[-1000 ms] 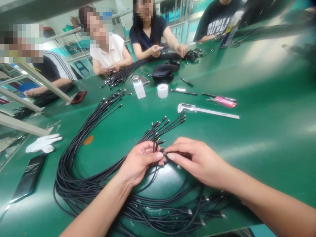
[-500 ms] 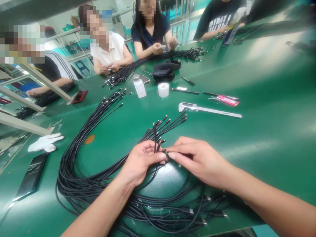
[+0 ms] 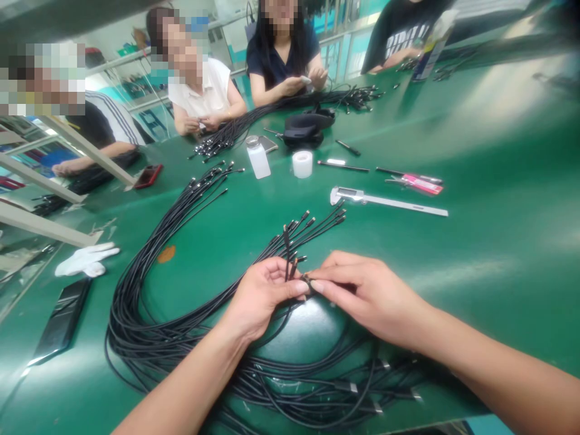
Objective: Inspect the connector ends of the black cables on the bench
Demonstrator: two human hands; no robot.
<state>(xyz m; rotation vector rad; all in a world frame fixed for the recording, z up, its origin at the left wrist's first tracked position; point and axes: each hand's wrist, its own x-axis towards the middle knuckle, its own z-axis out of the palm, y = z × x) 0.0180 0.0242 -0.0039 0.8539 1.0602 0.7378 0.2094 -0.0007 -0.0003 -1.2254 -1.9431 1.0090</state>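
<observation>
My left hand is closed around a black cable, whose metal-tipped plug ends stick up between thumb and fingers. Thumb and fingertips of my right hand pinch a dark part of the same cable, right against the left thumb. The exact shape of that part is hidden by the fingertips. A large bundle of black cables curves around the left side and passes under both wrists. Several of its plugs fan out just beyond my hands, while larger metal plugs lie below the right hand.
On the green table lie a digital caliper, a tape roll, a white bottle, a black phone and a white glove. Across the table sit several people beside another cable bundle. Metal posts stand left.
The fingertips have shifted very slightly at the pinched part, with both hands still meeting there. The camera view has moved a little, so the table items appear slightly further right.
</observation>
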